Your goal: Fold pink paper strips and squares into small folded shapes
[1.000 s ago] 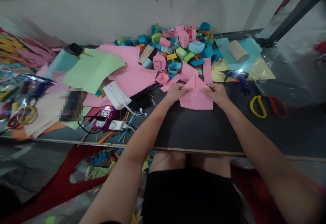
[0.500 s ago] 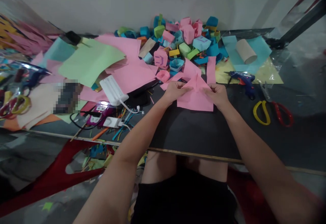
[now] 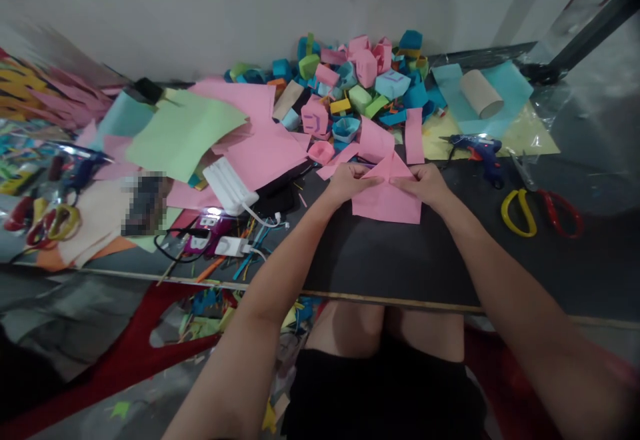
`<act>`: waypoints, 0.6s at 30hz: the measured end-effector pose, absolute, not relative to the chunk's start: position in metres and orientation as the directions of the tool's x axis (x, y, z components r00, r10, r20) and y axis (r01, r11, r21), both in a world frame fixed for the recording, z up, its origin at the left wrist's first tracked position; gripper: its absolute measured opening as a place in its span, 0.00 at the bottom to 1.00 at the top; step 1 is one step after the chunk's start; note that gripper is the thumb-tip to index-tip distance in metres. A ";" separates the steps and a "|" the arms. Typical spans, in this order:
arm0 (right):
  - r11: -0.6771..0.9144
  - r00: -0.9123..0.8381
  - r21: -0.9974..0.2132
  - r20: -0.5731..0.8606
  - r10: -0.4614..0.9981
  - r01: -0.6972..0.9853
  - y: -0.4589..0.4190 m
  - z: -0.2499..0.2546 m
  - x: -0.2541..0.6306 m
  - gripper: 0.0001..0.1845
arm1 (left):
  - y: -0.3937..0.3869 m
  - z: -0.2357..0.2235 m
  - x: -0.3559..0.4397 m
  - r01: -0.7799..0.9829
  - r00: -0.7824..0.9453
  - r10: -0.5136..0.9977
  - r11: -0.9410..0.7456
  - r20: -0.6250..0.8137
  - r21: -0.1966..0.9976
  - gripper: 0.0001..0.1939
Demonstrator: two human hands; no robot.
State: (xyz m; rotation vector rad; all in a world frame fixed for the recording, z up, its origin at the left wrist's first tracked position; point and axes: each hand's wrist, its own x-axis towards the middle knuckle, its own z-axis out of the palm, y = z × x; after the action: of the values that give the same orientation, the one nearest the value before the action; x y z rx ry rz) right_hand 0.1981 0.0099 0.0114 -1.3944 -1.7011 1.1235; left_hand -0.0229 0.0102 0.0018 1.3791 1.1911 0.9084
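Between my hands is a folded sheet of pink paper (image 3: 387,201), its top brought to a point and its lower edge straight. My left hand (image 3: 349,183) grips its left side, thumb on top and fingers curled behind. On the right side my right hand (image 3: 427,183) pinches it the same way, the two thumbs nearly meeting at the middle crease. Just beyond lie a curled pink piece (image 3: 376,139) and a pink strip (image 3: 414,136). Parts of the fingers are hidden by the paper.
A heap of small coloured paper boxes (image 3: 359,99) lies against the wall. At right are a blue glue gun (image 3: 477,147), scissors (image 3: 520,210) and a cardboard tube (image 3: 481,93). To the left are loose sheets (image 3: 187,130), a white power strip (image 3: 229,185) and cables.
The paper's folded top lies flatter, and both thumbs have pressed in toward the middle crease. The whole view has shifted slightly.
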 end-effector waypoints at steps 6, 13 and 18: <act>0.022 -0.261 -0.916 -0.092 0.961 0.402 0.005 0.014 0.196 0.23 | 0.010 0.000 -0.020 0.260 0.261 0.964 -0.022 -0.048 0.965 0.22; 0.054 -0.254 -0.922 -0.049 0.966 0.384 0.010 0.006 0.199 0.21 | 0.015 -0.001 -0.021 0.234 0.304 0.952 -0.040 -0.034 0.971 0.16; 0.092 -0.266 -0.914 -0.018 0.964 0.395 0.010 0.006 0.199 0.20 | 0.020 -0.006 -0.021 0.208 0.333 0.942 -0.023 -0.049 0.978 0.18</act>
State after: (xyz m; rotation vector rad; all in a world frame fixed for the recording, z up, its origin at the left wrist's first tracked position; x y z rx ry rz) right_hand 0.1991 0.0102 0.0061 -1.3418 -1.7416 1.1504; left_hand -0.0213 0.0198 -0.0064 1.4928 1.1010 0.8344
